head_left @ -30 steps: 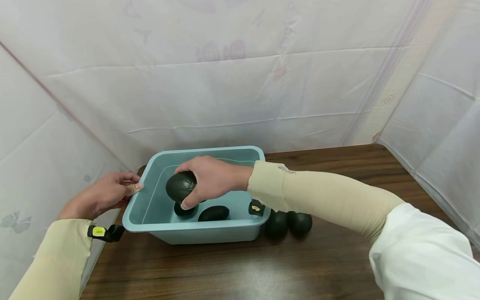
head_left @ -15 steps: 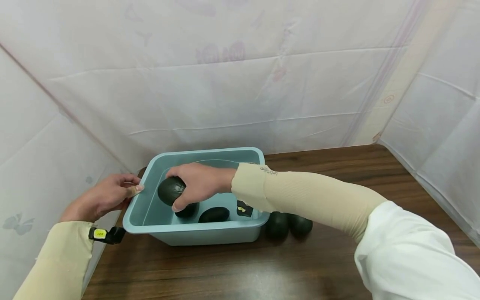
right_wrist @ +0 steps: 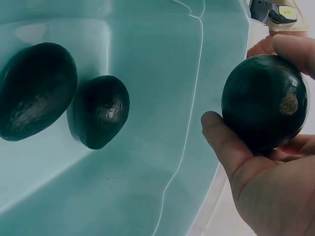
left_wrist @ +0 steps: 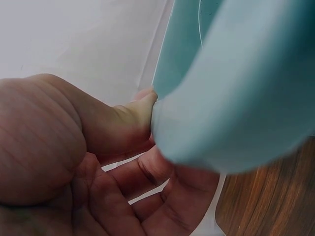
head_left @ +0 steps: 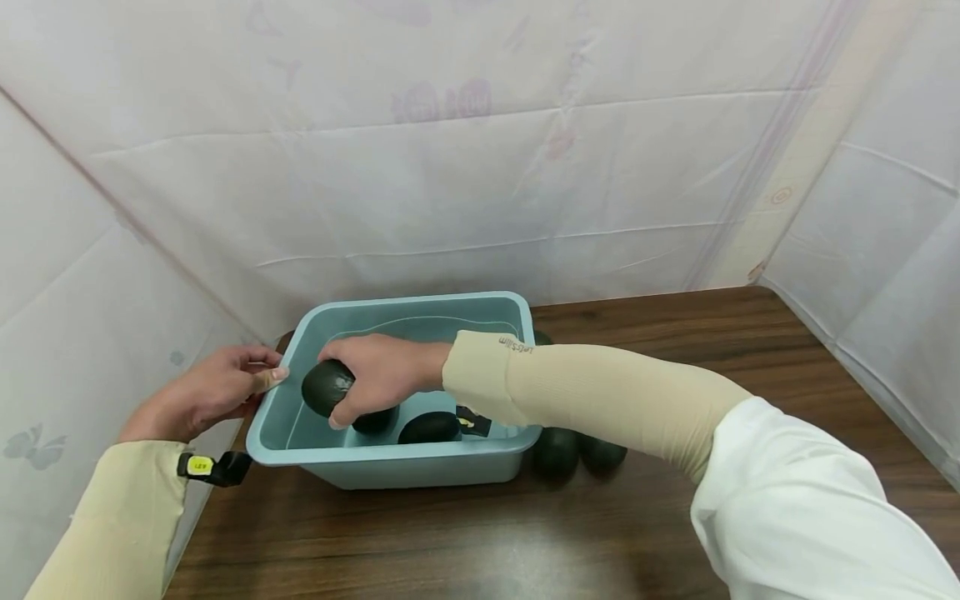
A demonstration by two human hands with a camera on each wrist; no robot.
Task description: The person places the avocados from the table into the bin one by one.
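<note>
The right hand [head_left: 378, 375] is reaching down inside a light blue plastic tub [head_left: 390, 462], its fingers and thumb curling round a dark green avocado [head_left: 325, 387] and holding it just above the water line near the tub's left wall. In the right wrist view the thumb [right_wrist: 224, 142] is pressing along one side of the fruit [right_wrist: 263, 101] while a fingertip is hooking over the top. Below and to the right of that hand, two more avocados [right_wrist: 37, 91] [right_wrist: 101, 110] are lying side by side under the water on the tub floor. The left hand [head_left: 202, 392] is pinching the tub's left rim [left_wrist: 236, 98], with the thumb on the lip and the fingers folding underneath it. Beyond the right forearm, outside the tub's right wall, two further avocados [head_left: 555, 454] [head_left: 603, 454] are sitting touching each other on the dark wooden table [head_left: 675, 333].
</note>
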